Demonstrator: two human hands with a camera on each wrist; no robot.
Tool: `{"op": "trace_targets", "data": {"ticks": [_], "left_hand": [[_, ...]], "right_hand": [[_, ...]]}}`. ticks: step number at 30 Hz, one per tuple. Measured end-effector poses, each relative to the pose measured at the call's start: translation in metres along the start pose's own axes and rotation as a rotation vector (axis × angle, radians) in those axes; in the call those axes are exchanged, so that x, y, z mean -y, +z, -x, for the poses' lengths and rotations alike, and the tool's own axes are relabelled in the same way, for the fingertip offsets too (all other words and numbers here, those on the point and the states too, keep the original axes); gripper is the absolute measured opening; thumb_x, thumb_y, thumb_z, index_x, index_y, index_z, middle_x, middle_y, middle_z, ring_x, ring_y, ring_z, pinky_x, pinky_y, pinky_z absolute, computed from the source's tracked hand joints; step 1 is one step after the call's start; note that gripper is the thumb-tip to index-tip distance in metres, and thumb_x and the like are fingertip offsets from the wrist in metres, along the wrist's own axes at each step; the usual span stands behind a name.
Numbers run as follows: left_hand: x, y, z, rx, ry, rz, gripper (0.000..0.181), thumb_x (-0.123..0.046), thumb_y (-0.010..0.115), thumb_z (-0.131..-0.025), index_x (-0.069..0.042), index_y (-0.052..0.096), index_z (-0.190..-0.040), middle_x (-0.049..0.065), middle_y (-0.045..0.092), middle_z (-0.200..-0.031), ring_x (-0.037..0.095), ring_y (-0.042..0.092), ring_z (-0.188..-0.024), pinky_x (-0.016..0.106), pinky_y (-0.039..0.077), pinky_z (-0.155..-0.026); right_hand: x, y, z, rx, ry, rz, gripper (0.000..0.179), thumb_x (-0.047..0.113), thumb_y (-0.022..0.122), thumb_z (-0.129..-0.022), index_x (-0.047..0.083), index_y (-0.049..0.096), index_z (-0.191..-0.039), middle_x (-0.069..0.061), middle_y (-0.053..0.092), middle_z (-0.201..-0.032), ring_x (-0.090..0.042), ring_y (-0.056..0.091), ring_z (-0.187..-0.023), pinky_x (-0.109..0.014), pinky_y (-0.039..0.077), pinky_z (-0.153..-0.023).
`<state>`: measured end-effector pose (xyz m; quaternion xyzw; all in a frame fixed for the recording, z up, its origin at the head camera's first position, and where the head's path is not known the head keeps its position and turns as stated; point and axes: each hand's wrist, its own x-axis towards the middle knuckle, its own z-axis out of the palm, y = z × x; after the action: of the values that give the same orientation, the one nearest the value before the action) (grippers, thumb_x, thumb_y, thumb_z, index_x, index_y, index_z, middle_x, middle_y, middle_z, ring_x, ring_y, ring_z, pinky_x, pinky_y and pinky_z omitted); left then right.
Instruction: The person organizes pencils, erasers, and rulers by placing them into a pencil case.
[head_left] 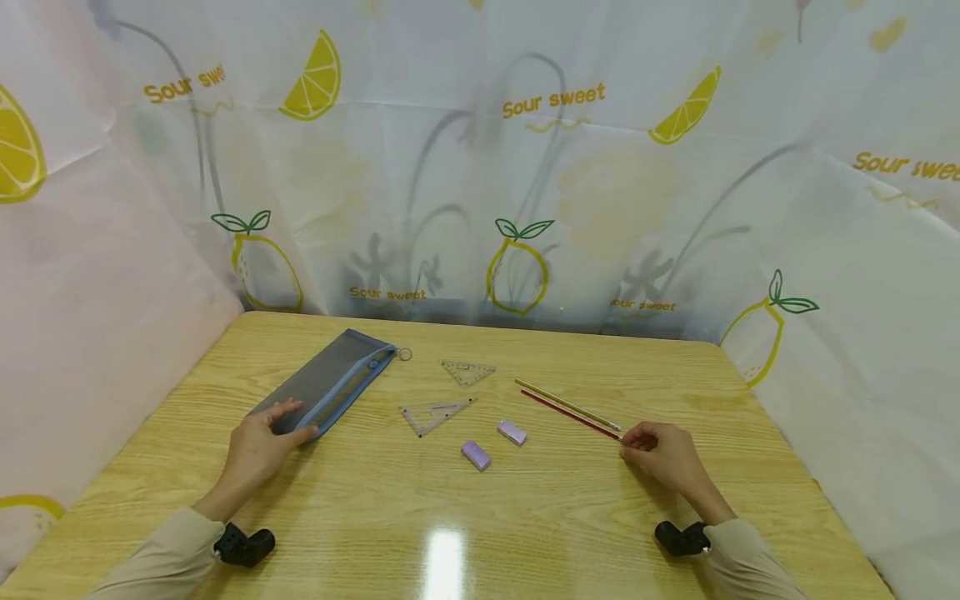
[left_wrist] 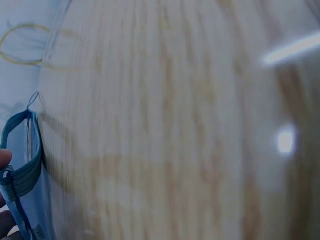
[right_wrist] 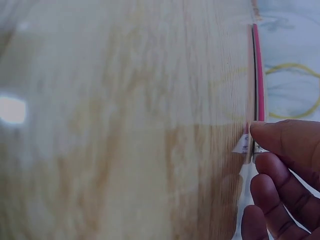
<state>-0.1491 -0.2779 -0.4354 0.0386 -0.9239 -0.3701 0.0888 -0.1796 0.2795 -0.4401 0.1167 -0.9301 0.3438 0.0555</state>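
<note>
My left hand (head_left: 258, 446) grips the near end of a grey mesh pencil case (head_left: 318, 375) with blue trim. In the left wrist view the pencil case (left_wrist: 22, 175) gapes along its zipper side, with the thumb at its edge and other fingers behind. At the right, my right hand (head_left: 663, 458) pinches the eraser end of a red pencil (head_left: 566, 412). The right wrist view has the thumb on that pencil (right_wrist: 259, 75), index fingertip close below its end. A yellowish pencil (head_left: 566, 402) lies alongside, just behind the red one.
Two purple erasers (head_left: 476, 455) (head_left: 512, 432) lie mid-table. Behind them are two clear set squares, a longer one (head_left: 435, 414) and a smaller one (head_left: 468, 372). A ring (head_left: 406, 354) hangs from the case's zipper. A lemon-print curtain (head_left: 465, 167) surrounds the wooden table (head_left: 360, 517).
</note>
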Motion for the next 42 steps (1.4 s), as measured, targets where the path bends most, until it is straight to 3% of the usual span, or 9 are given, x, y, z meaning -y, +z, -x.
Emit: {"op": "trace_targets", "data": {"ticks": [9, 18, 28, 30, 32, 36, 42], "left_hand": [[-0.001, 0.000, -0.002, -0.083, -0.005, -0.008, 0.049, -0.027, 0.070, -0.091, 0.005, 0.060, -0.127, 0.029, 0.053, -0.131, 0.050, 0.045, -0.121, 0.060, 0.039, -0.094], [-0.003, -0.003, -0.001, -0.102, -0.026, 0.031, 0.046, -0.028, 0.067, -0.093, 0.005, 0.062, -0.125, 0.027, 0.055, -0.128, 0.048, 0.047, -0.120, 0.060, 0.040, -0.094], [-0.003, -0.003, -0.003, -0.134, -0.004, 0.032, 0.041, -0.026, 0.065, -0.094, 0.005, 0.065, -0.122, 0.027, 0.059, -0.123, 0.048, 0.051, -0.116, 0.058, 0.045, -0.087], [-0.003, -0.003, -0.003, -0.149, 0.006, 0.024, 0.040, -0.026, 0.064, -0.094, 0.005, 0.066, -0.120, 0.027, 0.060, -0.121, 0.048, 0.053, -0.113, 0.053, 0.050, -0.080], [-0.003, -0.003, -0.003, -0.159, 0.011, 0.027, 0.039, -0.026, 0.064, -0.095, 0.005, 0.067, -0.119, 0.026, 0.061, -0.120, 0.047, 0.055, -0.111, 0.043, 0.052, -0.065], [-0.002, -0.004, -0.003, -0.178, 0.023, 0.044, 0.038, -0.027, 0.063, -0.095, 0.004, 0.067, -0.118, 0.026, 0.061, -0.120, 0.048, 0.056, -0.108, 0.030, 0.037, -0.044], [0.000, -0.004, -0.003, -0.213, 0.061, 0.049, 0.035, -0.024, 0.064, -0.095, 0.004, 0.069, -0.114, 0.026, 0.065, -0.111, 0.039, 0.065, -0.095, 0.021, 0.046, -0.051]], "right_hand": [[-0.002, 0.003, -0.002, -0.019, -0.006, 0.014, 0.007, 0.006, 0.078, -0.081, 0.007, 0.072, -0.084, 0.004, 0.066, -0.075, -0.011, 0.061, -0.066, -0.025, 0.050, -0.060], [-0.001, 0.004, -0.006, -0.080, -0.020, 0.014, 0.009, 0.005, 0.080, -0.079, 0.006, 0.072, -0.083, 0.003, 0.066, -0.074, -0.012, 0.062, -0.067, -0.025, 0.050, -0.060], [-0.003, 0.004, -0.009, -0.067, -0.010, 0.030, 0.009, 0.005, 0.079, -0.080, 0.004, 0.072, -0.087, 0.001, 0.067, -0.077, -0.016, 0.063, -0.070, -0.026, 0.050, -0.061], [-0.004, 0.004, -0.010, -0.062, -0.013, 0.042, 0.009, 0.006, 0.079, -0.081, 0.005, 0.072, -0.087, 0.001, 0.067, -0.077, -0.016, 0.063, -0.070, -0.027, 0.050, -0.061], [-0.005, 0.004, -0.010, -0.058, -0.015, 0.054, 0.009, 0.006, 0.079, -0.081, 0.005, 0.073, -0.087, 0.002, 0.067, -0.077, -0.015, 0.063, -0.070, -0.027, 0.050, -0.061], [-0.007, 0.005, -0.012, -0.050, -0.015, 0.066, 0.008, 0.006, 0.078, -0.081, 0.007, 0.073, -0.088, 0.002, 0.067, -0.077, -0.015, 0.063, -0.069, -0.028, 0.050, -0.061], [-0.008, 0.006, -0.013, -0.042, -0.009, 0.063, 0.006, 0.005, 0.077, -0.082, 0.006, 0.074, -0.087, 0.003, 0.067, -0.076, -0.014, 0.062, -0.068, -0.027, 0.049, -0.060]]}}
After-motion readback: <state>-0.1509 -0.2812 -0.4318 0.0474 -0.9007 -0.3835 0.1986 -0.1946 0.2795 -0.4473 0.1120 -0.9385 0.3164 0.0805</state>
